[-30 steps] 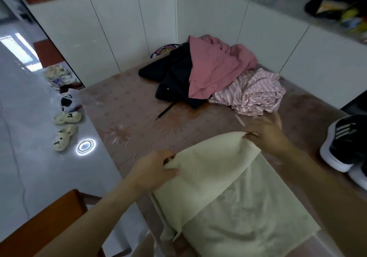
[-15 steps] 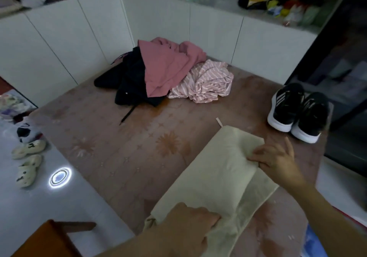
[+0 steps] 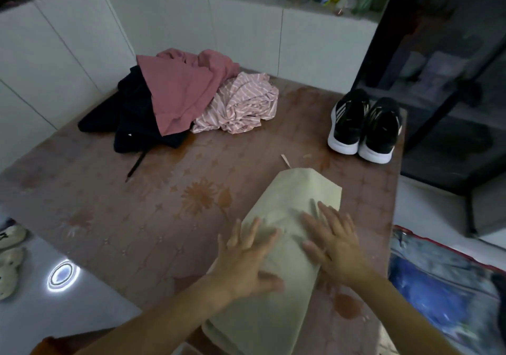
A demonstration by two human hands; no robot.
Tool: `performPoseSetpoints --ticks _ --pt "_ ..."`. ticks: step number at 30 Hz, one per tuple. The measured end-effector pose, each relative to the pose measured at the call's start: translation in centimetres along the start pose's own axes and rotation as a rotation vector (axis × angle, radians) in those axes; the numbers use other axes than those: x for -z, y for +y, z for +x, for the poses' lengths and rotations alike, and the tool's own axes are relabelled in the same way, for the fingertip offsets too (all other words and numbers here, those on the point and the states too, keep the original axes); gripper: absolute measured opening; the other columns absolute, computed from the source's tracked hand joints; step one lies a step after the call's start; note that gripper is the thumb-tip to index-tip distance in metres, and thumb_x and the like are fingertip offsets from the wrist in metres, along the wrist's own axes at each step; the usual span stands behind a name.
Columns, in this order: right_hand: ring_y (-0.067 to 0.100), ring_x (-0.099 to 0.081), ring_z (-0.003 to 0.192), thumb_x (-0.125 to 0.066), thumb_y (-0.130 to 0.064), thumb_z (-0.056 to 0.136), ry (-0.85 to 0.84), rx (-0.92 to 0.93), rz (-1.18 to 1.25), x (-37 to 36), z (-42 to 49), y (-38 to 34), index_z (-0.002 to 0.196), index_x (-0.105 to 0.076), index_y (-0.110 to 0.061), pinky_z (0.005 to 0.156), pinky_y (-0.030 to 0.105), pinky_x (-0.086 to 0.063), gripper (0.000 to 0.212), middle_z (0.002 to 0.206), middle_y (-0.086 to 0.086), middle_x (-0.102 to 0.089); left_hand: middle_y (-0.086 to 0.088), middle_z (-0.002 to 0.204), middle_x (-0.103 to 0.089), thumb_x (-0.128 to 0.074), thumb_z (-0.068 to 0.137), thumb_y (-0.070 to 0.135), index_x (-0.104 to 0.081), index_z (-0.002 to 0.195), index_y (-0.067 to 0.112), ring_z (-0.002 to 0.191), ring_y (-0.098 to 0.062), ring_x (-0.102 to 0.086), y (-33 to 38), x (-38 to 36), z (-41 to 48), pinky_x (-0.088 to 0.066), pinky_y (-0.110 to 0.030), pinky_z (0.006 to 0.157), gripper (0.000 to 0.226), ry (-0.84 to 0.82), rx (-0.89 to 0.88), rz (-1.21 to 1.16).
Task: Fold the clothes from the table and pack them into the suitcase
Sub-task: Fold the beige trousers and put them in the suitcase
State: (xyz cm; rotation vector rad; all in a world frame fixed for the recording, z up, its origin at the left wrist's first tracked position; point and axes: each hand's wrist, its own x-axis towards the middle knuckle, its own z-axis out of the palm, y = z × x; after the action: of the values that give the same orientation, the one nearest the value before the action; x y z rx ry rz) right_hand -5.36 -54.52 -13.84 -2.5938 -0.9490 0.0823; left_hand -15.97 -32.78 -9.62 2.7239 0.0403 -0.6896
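Note:
A cream garment lies folded into a long strip on the near right of the brown patterned table. My left hand lies flat on its left side, fingers spread. My right hand presses flat on its right side, fingers straight. At the table's far side sits a heap of unfolded clothes: a dark garment, a pink one over it, and a pink striped one. To the right, below the table edge, lies something blue with a red rim, possibly the suitcase.
A pair of black sneakers stands at the table's far right corner. White cabinets line the back and left. Slippers lie on the glossy floor at left. An orange chair edge shows at bottom left.
The garment has been folded narrower. Both hands let go of its cloth and now lie flat on its middle. The view has swung right, showing the sneakers and the blue thing.

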Motion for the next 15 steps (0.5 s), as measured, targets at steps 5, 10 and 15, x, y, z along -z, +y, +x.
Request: performPoseSetpoints --ticks 5,10,15 --pt "0.025 -0.016 0.144 -0.018 -0.077 0.084 -0.218 -0.093 -0.138 -1.9 -1.5 -1.4 0.14 -0.008 -0.06 0.111 0.052 0.009 0.06 0.156 -0.002 -0.02 0.006 0.149 0.04 -0.053 0.066 0.081 0.028 0.138 0.049 0.138 -0.036 0.031 0.0 -3.7 1.2 -0.001 -0.071 0.108 0.113 -0.049 0.023 0.077" --pt "0.031 -0.034 0.134 -0.025 -0.076 0.075 -0.079 -0.164 -0.18 0.3 2.7 -2.3 0.139 -0.033 -0.046 0.112 0.062 -0.004 0.07 0.144 0.007 -0.036 0.004 0.151 0.036 -0.054 0.065 0.08 0.026 0.139 0.049 0.14 -0.036 0.028 -0.1 -4.0 1.2 -0.003 -0.067 0.109 0.113 -0.002 0.035 0.091" --pt "0.028 -0.003 0.146 -0.035 -0.084 0.072 -0.247 -0.39 -0.045 1.0 8.1 -0.6 0.147 0.002 -0.045 0.112 0.059 0.01 0.092 0.159 0.001 -0.002 -0.002 0.154 0.03 -0.029 0.051 0.096 0.034 0.134 0.046 0.144 -0.035 0.013 -0.5 -4.3 -1.7 -0.009 -0.06 0.112 0.116 0.067 0.122 0.115"
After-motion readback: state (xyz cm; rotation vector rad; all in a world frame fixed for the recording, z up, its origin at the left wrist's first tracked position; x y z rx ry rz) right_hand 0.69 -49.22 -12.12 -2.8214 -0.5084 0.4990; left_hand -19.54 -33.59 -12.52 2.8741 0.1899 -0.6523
